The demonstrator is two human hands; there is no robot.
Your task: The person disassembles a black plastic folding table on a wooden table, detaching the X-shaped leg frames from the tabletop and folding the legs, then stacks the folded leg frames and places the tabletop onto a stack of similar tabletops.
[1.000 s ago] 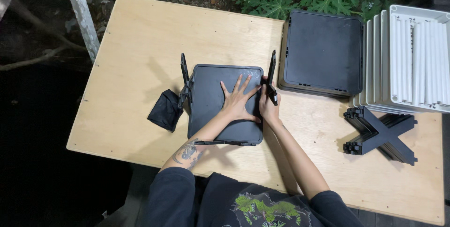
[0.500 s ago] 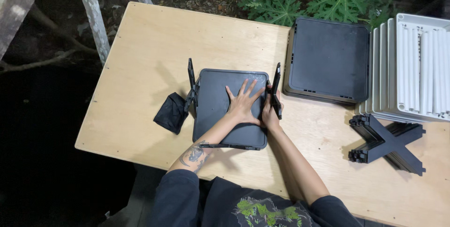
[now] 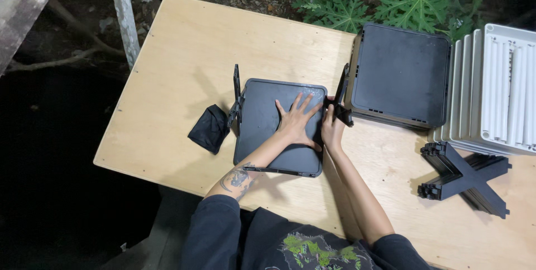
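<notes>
A dark grey square plastic panel point(image 3: 262, 130) lies flat on the wooden table point(image 3: 184, 52). My left hand point(image 3: 297, 120) presses flat on its right half, fingers spread. My right hand point(image 3: 333, 125) grips a black upright bracket point(image 3: 341, 96) at the panel's right edge. A matching black bracket point(image 3: 237, 98) stands at the panel's left edge. A third black strip point(image 3: 276, 170) runs along the near edge.
A stack of dark square panels point(image 3: 401, 75) sits at the back right, beside a stack of white slotted panels point(image 3: 491, 91). A pile of black X-shaped parts point(image 3: 463, 176) lies near the right edge. A small black pouch point(image 3: 209, 128) rests left of the panel. Plants and ground lie beyond the table.
Both hands stay in the same place on the panel and right bracket. Only the camera view has shifted slightly.
</notes>
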